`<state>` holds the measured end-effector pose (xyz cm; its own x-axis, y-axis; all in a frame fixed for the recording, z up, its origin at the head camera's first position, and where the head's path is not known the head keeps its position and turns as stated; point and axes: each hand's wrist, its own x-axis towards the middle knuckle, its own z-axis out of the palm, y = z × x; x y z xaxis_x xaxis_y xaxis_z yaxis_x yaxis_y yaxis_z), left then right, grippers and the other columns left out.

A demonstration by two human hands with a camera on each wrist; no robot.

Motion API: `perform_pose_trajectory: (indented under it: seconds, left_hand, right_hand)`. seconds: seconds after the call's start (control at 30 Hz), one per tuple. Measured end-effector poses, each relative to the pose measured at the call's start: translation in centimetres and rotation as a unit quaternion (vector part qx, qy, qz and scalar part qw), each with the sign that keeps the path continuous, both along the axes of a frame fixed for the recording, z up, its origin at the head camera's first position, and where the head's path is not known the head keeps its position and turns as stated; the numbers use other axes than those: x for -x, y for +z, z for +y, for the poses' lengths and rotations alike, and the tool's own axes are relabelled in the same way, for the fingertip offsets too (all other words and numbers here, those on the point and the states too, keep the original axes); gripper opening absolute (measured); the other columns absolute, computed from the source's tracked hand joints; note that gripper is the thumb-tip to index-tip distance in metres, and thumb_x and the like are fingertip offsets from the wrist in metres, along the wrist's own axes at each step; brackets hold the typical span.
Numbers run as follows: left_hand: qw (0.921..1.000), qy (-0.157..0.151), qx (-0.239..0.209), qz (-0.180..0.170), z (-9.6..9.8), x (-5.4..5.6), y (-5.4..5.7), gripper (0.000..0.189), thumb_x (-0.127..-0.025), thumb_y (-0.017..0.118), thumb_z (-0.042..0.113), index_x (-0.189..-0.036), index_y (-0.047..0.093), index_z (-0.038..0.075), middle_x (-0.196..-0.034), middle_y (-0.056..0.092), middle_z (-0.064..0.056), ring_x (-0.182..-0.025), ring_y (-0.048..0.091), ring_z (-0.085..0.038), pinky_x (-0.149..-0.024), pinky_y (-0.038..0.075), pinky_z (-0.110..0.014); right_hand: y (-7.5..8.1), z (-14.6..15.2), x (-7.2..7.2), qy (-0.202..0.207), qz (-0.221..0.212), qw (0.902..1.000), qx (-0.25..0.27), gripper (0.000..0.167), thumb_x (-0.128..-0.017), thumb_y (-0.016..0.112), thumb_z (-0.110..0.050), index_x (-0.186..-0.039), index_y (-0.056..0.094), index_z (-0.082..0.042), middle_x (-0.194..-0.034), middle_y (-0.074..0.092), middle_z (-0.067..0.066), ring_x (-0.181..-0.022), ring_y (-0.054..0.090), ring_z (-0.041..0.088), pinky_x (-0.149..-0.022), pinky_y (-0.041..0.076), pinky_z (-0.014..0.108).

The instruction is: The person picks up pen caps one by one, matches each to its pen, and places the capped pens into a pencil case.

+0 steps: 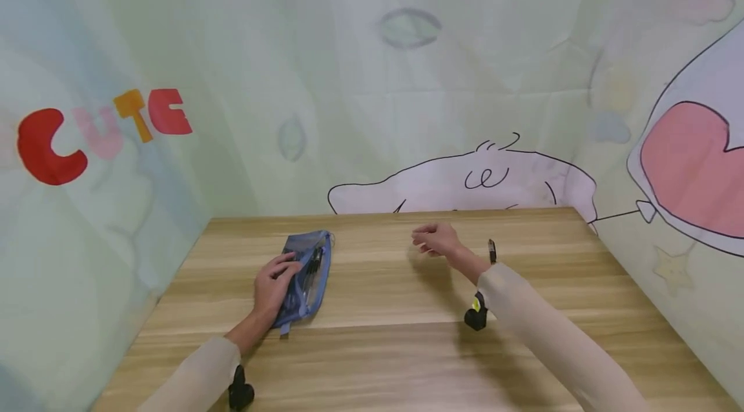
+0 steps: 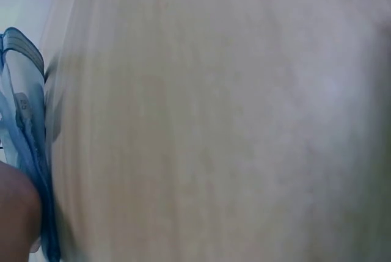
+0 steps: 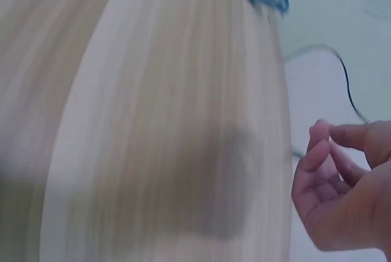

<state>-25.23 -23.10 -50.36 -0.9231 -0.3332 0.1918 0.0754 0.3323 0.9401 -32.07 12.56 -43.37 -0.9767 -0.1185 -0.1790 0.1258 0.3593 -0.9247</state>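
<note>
A blue, partly see-through zip pencil case (image 1: 325,279) lies on the left part of the table, its mouth parted. Dark pens (image 1: 314,263) show inside it. My left hand (image 1: 273,283) holds the case by its left side, fingers and thumb at the edge of the mouth. In the left wrist view, the case (image 2: 24,100) stands at the left edge, partly cut off. My right hand (image 1: 437,239) hovers above the table, right of the case, fingers loosely bent and holding nothing. A dark pen (image 1: 492,250) lies beyond the right forearm, which hides part of it.
The wood-grain table (image 1: 383,296) runs back to a printed cloth wall (image 1: 349,108), with more cloth along both sides. Small black devices sit at the left wrist (image 1: 240,391) and right wrist (image 1: 476,316).
</note>
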Motion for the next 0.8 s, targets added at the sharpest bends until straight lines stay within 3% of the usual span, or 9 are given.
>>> perform_pose_trajectory:
  seconds: [0.17,0.27,0.47,0.63,0.8]
  left_hand:
    - [1.0,0.0,-0.004,-0.003,0.2,0.0,0.1,0.022,-0.091,0.073,0.01,-0.103,0.077,-0.008,-0.132,0.069,-0.018,-0.135,0.056,-0.029,-0.105,0.038,-0.014]
    - [0.9999,0.003,-0.01,0.001,0.3,0.0,0.1,0.022,-0.091,0.073,0.009,-0.103,0.077,-0.009,-0.131,0.069,-0.019,-0.135,0.056,-0.029,-0.105,0.037,-0.013]
    - [0.9998,-0.012,-0.015,-0.005,0.3,-0.2,0.3,0.025,-0.093,0.073,0.012,-0.108,0.075,-0.009,-0.136,0.066,-0.019,-0.139,0.053,-0.031,-0.116,0.037,-0.028]
    - [0.9999,-0.006,-0.012,-0.002,-0.1,0.0,0.0,0.024,-0.092,0.073,0.01,-0.106,0.075,-0.009,-0.134,0.068,-0.018,-0.137,0.054,-0.028,-0.119,0.037,-0.035]
    - [0.9999,0.005,-0.005,0.014,0.1,-0.1,0.2,0.022,-0.09,0.074,0.01,-0.102,0.077,-0.008,-0.13,0.069,-0.019,-0.133,0.056,-0.032,-0.116,0.041,-0.036]
  right_hand:
    - [0.4,4.8,0.0,0.01,0.005,0.9995,-0.029,0.041,-0.1,0.065,-0.015,-0.133,0.06,0.008,-0.117,0.074,0.022,-0.07,0.068,0.006,-0.063,0.057,0.02]
    - [0.4,7.7,-0.2,0.014,0.014,0.9985,-0.051,0.042,-0.102,0.062,-0.018,-0.133,0.059,0.009,-0.117,0.073,0.023,-0.071,0.069,0.005,-0.063,0.057,0.021]
    - [0.4,12.7,-1.2,-0.006,0.045,0.9931,-0.108,0.041,-0.101,0.063,-0.017,-0.126,0.06,0.015,-0.1,0.075,0.022,-0.065,0.066,0.005,-0.056,0.055,0.021]
    - [0.5,14.7,-2.0,-0.023,0.05,0.9878,-0.146,0.04,-0.097,0.066,-0.01,-0.121,0.06,0.021,-0.089,0.074,0.024,-0.061,0.064,0.006,-0.055,0.058,0.023]
    - [-0.6,15.3,-2.2,-0.023,0.025,0.9884,-0.148,0.036,-0.095,0.068,-0.007,-0.113,0.062,0.023,-0.066,0.069,0.005,-0.053,0.06,0.004,-0.051,0.056,0.02]
